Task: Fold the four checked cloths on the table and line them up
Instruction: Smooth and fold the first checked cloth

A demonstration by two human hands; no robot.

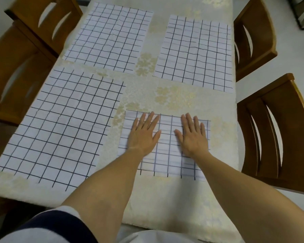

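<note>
Four white cloths with a dark checked grid lie on the table (144,95). The near right cloth (167,160) is folded to a smaller rectangle. My left hand (144,134) lies flat on its left part, fingers straight and spread. My right hand (193,135) presses flat on its right part, fingers straight. The near left cloth (60,127) lies spread out flat. So do the far left cloth (109,37) and the far right cloth (197,51).
A cream tablecloth with pale gold flower patterns covers the table. Two wooden chairs stand at the left (25,55) and two at the right (277,130). The table's near edge runs just above my lap.
</note>
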